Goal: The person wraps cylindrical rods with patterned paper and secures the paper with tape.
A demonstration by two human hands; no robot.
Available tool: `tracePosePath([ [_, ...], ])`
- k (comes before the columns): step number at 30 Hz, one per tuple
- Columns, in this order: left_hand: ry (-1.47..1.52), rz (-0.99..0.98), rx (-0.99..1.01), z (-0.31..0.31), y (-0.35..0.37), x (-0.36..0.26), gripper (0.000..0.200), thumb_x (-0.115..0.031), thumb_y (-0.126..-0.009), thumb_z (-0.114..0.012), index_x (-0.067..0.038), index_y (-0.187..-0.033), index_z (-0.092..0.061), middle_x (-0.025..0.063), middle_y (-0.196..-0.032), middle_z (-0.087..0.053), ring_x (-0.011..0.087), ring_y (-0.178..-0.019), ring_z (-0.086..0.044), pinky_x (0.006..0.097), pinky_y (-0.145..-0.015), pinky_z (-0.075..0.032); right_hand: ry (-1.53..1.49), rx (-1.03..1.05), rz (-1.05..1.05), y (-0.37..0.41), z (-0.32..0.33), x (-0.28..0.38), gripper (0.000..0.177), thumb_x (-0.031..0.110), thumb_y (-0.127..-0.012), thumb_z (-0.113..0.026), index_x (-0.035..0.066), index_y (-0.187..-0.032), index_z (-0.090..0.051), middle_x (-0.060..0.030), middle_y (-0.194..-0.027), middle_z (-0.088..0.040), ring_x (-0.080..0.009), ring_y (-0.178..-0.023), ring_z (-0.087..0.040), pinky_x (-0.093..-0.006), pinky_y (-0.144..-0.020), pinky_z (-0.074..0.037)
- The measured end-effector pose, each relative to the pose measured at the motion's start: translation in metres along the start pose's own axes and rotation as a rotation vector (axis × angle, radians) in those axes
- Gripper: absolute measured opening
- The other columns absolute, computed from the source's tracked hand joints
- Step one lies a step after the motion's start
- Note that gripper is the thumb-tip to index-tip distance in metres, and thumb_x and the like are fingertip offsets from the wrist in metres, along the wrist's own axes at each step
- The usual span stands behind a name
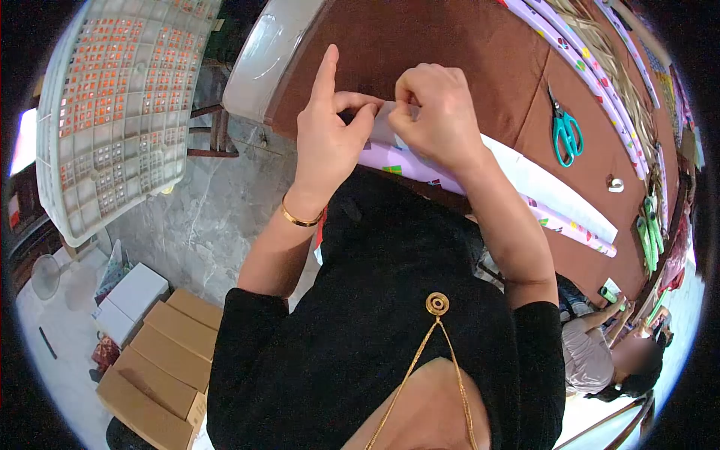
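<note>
A long roll of lilac patterned wrapping paper with a white reverse side lies along the table edge in front of me. My left hand pinches thumb and fingers together at the paper's left end, one finger pointing up. Close to it, my right hand is curled over the same end, thumb and forefinger closed at the paper's edge. Exactly what lies between the right fingertips is hidden. Teal-handled scissors lie to the right, beyond the paper, and a small roll of tape rests near them.
More patterned rolls lie along the far right of the brown-covered table. Green-handled tools sit at its right side. A white plastic crate stands at left above cardboard boxes. Another person sits at lower right.
</note>
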State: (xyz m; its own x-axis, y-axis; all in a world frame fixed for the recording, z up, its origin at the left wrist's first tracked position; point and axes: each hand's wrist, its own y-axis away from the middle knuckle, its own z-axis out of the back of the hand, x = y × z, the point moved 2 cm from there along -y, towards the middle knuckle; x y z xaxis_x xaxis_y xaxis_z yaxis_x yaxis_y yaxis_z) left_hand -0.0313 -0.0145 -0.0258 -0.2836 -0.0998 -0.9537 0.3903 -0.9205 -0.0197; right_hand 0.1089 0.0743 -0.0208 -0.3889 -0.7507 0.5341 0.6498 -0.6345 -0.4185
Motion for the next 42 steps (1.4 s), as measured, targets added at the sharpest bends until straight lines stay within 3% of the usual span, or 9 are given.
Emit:
tracePosePath([
  [2,0.007,-0.007,-0.012,-0.002,0.002,0.003,0.075,-0.001,-0.083,-0.068,-0.003,-0.15,-0.035,0.0112,-0.089,-0.074,0.0188,-0.077,-0.069,0.0321,-0.077,-0.052,0.053,-0.033,-0.059,-0.001,0.004,-0.002,0.012,0.006,-0.067,-0.066,0.007,-0.068,-0.054,-0.0069,-0.064,-0.053,-0.0278,-0.065,-0.055,-0.0405,-0.066,-0.042],
  [4,-0.195,-0.271,-0.194,-0.003,0.009,0.004,0.06,-0.003,-0.082,-0.069,-0.005,-0.138,-0.049,0.0081,-0.097,-0.071,0.0228,-0.084,-0.065,0.0382,-0.083,-0.047,0.04,-0.037,-0.102,0.0,0.004,-0.004,0.012,0.006,-0.067,-0.066,0.006,-0.068,-0.054,-0.0078,-0.064,-0.054,-0.0284,-0.065,-0.056,-0.0409,-0.064,-0.043],
  [7,-0.474,-0.583,-0.086,-0.011,0.027,-0.003,0.041,-0.008,-0.082,-0.069,-0.008,-0.122,-0.061,0.0057,-0.104,-0.067,0.0249,-0.092,-0.061,0.0411,-0.087,-0.042,0.052,-0.029,-0.152,0.001,0.001,-0.009,0.011,0.007,-0.069,-0.066,0.005,-0.067,-0.055,-0.0097,-0.064,-0.056,-0.0295,-0.064,-0.058,-0.0413,-0.061,-0.045],
  [15,-0.55,-0.595,-0.014,-0.025,0.035,0.01,0.021,-0.014,-0.086,-0.065,-0.008,-0.105,-0.068,0.0061,-0.105,-0.066,0.0255,-0.1,-0.058,0.0423,-0.091,-0.04,-0.031,-0.061,-0.291,-0.006,0.001,-0.009,0.021,0.022,-0.078,-0.07,0.003,-0.071,-0.062,-0.0118,-0.068,-0.062,-0.0315,-0.066,-0.062,-0.0414,-0.063,-0.049],
  [18,-0.586,-0.63,-0.039,-0.023,0.037,0.018,0.018,-0.015,-0.085,-0.065,-0.007,-0.101,-0.069,0.0079,-0.106,-0.065,0.0274,-0.101,-0.058,0.0434,-0.09,-0.041,0.149,0.175,-0.246,-0.013,-0.001,0.005,0.036,0.039,-0.078,-0.072,0.005,-0.07,-0.066,-0.0132,-0.071,-0.066,-0.0321,-0.071,-0.066,-0.0438,-0.064,-0.049],
  [27,-0.621,-0.675,-0.004,-0.027,0.037,0.018,0.014,-0.013,-0.091,-0.059,-0.005,-0.095,-0.069,0.009,-0.108,-0.068,0.0297,-0.101,-0.06,0.0422,-0.093,-0.041,0.388,0.14,-0.308,0.007,0.004,-0.004,0.023,0.03,-0.081,-0.066,0.008,-0.077,-0.07,-0.0114,-0.079,-0.07,-0.0294,-0.079,-0.068,-0.0463,-0.071,-0.046],
  [34,-0.632,-0.653,-0.019,-0.028,0.038,0.021,0.018,-0.012,-0.093,-0.055,-0.005,-0.098,-0.071,0.0053,-0.111,-0.07,0.0268,-0.103,-0.059,0.0398,-0.096,-0.039,0.434,-0.138,-0.543,0.119,0.13,-0.065,0.012,0.016,-0.079,-0.074,0.006,-0.078,-0.067,-0.01,-0.071,-0.066,-0.0271,-0.063,-0.065,-0.0382,-0.058,-0.051],
  [39,-0.644,-0.645,-0.009,-0.028,0.038,0.02,0.018,-0.012,-0.094,-0.055,-0.004,-0.098,-0.071,0.0052,-0.111,-0.07,0.0268,-0.103,-0.059,0.0396,-0.097,-0.039,0.774,-0.442,-1.011,0.238,0.279,-0.105,0.026,0.025,-0.085,-0.073,0.001,-0.095,-0.071,-0.013,-0.083,-0.072,-0.0229,-0.077,-0.069,-0.0361,-0.073,-0.053],
  [42,-0.659,-0.639,-0.01,-0.028,0.039,0.018,0.018,-0.012,-0.094,-0.056,-0.005,-0.098,-0.071,0.0052,-0.111,-0.07,0.0268,-0.103,-0.06,0.0393,-0.097,-0.039,1.031,-0.739,-1.063,0.32,0.367,-0.101,0.036,0.038,-0.085,-0.073,0.003,-0.095,-0.074,-0.0133,-0.086,-0.073,-0.0227,-0.079,-0.07,-0.0364,-0.074,-0.053],
])
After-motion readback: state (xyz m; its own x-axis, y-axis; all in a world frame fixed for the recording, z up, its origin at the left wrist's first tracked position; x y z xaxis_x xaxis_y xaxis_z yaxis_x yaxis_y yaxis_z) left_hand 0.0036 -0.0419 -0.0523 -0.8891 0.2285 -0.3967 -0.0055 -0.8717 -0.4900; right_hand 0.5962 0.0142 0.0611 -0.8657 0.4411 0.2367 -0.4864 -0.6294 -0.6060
